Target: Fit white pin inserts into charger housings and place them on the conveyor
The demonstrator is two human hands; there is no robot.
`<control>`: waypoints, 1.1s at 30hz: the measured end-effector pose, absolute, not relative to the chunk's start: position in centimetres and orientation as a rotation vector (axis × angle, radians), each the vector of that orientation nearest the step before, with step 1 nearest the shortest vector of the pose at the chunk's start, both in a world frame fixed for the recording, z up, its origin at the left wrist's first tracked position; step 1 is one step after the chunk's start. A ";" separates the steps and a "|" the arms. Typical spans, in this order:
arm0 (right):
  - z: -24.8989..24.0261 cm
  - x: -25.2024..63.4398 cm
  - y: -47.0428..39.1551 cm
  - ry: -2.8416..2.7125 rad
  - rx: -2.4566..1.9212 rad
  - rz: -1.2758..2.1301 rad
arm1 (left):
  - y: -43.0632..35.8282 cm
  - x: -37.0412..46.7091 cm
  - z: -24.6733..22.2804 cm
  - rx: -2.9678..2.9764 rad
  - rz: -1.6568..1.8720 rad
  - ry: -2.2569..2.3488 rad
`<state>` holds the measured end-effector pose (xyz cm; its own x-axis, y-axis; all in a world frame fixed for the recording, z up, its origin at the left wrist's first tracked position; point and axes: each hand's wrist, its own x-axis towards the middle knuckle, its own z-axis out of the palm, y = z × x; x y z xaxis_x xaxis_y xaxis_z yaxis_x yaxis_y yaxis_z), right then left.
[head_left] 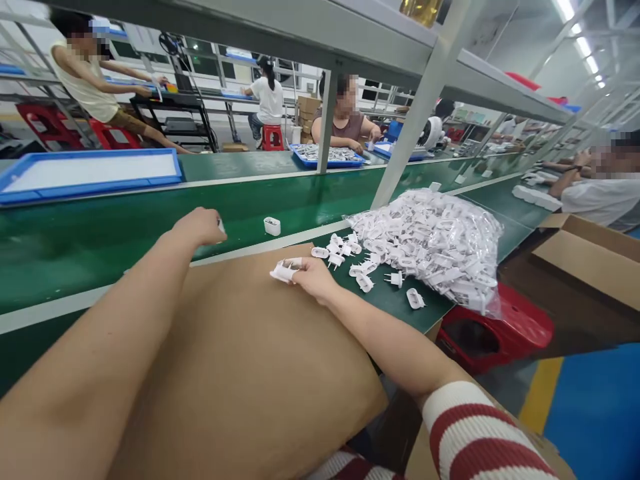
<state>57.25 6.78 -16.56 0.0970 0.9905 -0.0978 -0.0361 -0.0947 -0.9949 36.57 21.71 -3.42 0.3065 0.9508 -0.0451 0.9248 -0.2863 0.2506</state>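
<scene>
Over the green conveyor belt [245, 207], my left hand [197, 228] is closed, with a bit of a white plastic part [221, 225] showing at its fingertips; the rest is hidden. My right hand [314, 279] pinches a white plug piece [284, 272] with prongs above the brown cardboard sheet [240, 333]. Between the hands and a little farther off, a white oval plug housing [272, 226] stands on the belt. Several loose white two-pin plug parts [364, 267] lie on the green table to the right of my right hand.
A large clear bag [435, 240] full of white plug parts sits at the right. Beyond the belt are a blue-rimmed tray [95, 175] and another filled blue tray [330, 157]. Metal posts [425, 100] and a shelf cross in front. A red stool [520, 327] and open carton [585, 260] stand right.
</scene>
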 end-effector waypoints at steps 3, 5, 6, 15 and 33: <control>-15.8 57.5 7.0 -0.808 -1.171 1.375 | 19.9 37.1 -4.1 2.462 0.092 1.548; -15.3 57.8 7.0 -0.766 -1.153 1.386 | 18.0 37.7 -5.2 2.476 0.044 1.444; -15.2 57.9 7.0 -0.783 -1.171 1.359 | 16.9 37.9 -5.9 2.457 0.040 1.412; -15.7 59.2 6.6 -1.211 -1.363 0.962 | 11.8 36.8 -11.0 1.667 0.208 1.029; -14.3 57.2 4.5 -1.782 -1.406 0.424 | 10.6 36.9 -15.0 1.881 0.488 1.130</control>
<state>57.20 4.52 -14.28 -0.0527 0.9219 0.3839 0.6506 0.3233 -0.6872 36.90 10.58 -15.02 0.5122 0.8535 -0.0960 0.5150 -0.2157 0.8296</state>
